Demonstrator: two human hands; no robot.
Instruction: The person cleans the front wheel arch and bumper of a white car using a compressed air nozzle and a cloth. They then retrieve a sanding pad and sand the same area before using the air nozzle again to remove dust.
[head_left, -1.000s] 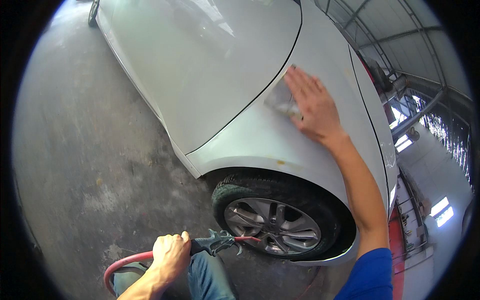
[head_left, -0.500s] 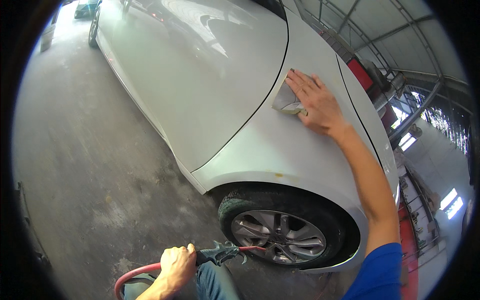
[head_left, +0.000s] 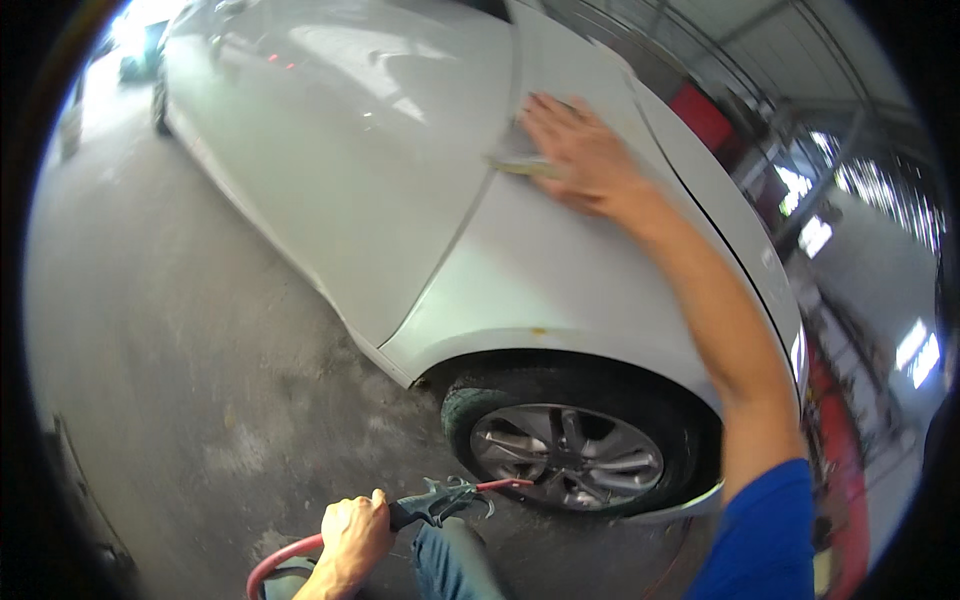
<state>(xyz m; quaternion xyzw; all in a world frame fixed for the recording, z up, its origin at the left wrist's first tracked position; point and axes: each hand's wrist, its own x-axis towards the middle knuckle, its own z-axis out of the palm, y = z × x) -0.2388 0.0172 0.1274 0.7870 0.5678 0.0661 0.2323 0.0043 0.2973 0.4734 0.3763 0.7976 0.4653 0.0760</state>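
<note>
- The right hand [head_left: 578,158] lies over a thin grey sheet with a pale yellowish edge [head_left: 516,152], the two together on the smooth white painted body panel [head_left: 570,265] above the wheel.
- From the right hand's grip, the sheet reaches out leftward, beneath and past the fingers, to the dark curved seam [head_left: 458,232] beside the broad white panel on the left.
- This grip is laid flat, fingers extended toward the upper left; blur hides whether they also pinch the sheet.
- The sheet's long axis cannot be told, since the hand covers much of it; its exposed pale edge runs roughly crosswise, left to right, beneath the fingers.
- The right hand is plainly the nearer one. The left hand [head_left: 358,535] is well apart, low in the view, its grip closed around the dark handle of a grey-green air blow gun with a red nozzle [head_left: 440,500].
- That nozzle points rightward, overlapping the silver-spoked wheel with its black tyre [head_left: 568,460] in this view, away from the sheet.
</note>
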